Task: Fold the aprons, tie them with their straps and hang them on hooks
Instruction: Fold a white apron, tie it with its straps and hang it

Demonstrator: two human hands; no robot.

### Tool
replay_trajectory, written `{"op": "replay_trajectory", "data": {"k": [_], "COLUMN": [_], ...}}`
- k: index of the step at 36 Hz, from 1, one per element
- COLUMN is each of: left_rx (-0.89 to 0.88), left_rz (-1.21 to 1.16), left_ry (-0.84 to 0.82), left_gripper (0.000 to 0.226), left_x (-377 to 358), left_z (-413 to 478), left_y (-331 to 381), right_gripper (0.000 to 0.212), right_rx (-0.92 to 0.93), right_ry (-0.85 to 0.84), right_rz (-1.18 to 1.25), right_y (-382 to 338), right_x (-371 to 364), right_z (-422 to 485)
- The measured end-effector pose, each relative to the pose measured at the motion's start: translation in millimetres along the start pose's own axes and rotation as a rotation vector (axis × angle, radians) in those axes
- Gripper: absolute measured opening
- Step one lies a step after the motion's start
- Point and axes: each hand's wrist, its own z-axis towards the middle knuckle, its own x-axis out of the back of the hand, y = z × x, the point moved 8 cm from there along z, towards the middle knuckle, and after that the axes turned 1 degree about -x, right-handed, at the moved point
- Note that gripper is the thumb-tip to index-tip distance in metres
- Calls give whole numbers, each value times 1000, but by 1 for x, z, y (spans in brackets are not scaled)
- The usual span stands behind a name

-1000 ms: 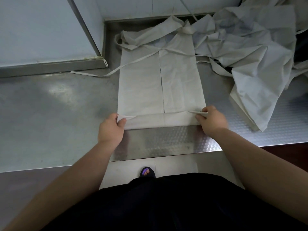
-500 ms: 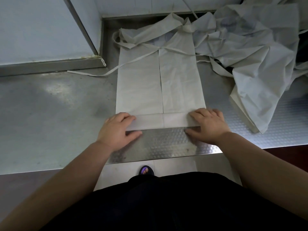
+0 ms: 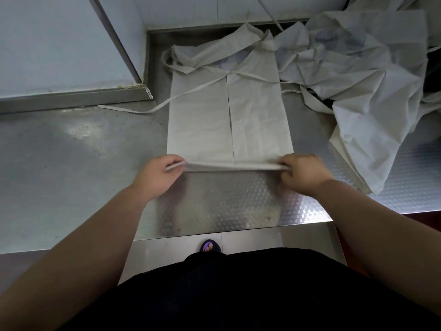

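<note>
Half a second back both hands lay flat on the folded near hem; now they have curled in and picked it up. Left hand (image 3: 156, 175) pinches the left end of the folded band, thumb and fingers closed on it. Right hand (image 3: 301, 174) pinches the right end the same way, so the band is raised slightly and pulled straight between them.

The apron (image 3: 229, 120) has not shifted otherwise. It is thin, pale grey-white cloth with a papery look, folded into a long narrow rectangle, and its two flaps meet at a centre line. It lies mid-surface, running from near the front edge to the back edge, where its top is bunched and creased. A flat ribbon-like strap (image 3: 152, 108) trails off its left side toward the back-left, same as before.

The heap of aprons (image 3: 358, 80) sits at the back-right corner. It is crumpled, of the same cloth, with one fold spilling toward the front edge — unchanged.

The surface (image 3: 71, 163) is stainless steel, smooth and dull on the left. Under the hands and to the right it is embossed with a small diamond pattern.

A pale wall panel (image 3: 47, 44) with a metal trim stands at back-left. A sandalled foot (image 3: 210, 246) shows below the front edge.
</note>
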Motion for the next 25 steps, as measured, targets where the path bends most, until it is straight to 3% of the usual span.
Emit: {"op": "replay_trajectory", "data": {"k": [3,6,13,17,20,22,25], "left_rx": [92,183,296,181,-128,-274,-308], "left_rz": [-125,-138,40,212,412,471,422], "left_ry": [37,71,251,323,423,336,134], "left_gripper": [8,3,25,37,26,24,36], "left_x": [6,8,7,7,10,0,-11], "left_z": [2,-4,-24,-27,-29,-28,-26], "left_y": [-14,-31,-37,-23,-3,-2,-5], "right_gripper": [21,14,45,46,43,40,53], "right_rx": [-139,-220,-417,-332,-106,-23,14], "right_ry": [27,5,16,105,98,37,-22], "right_rz": [270,392,314,109,-129,-134,-45], "right_y": [13,22,25,10,-8,-13,-11], "right_x": [9,3,-18,-12,-12,-18,-21], "right_z": [-1,-2,-10,-16,-13,-13,-19]}}
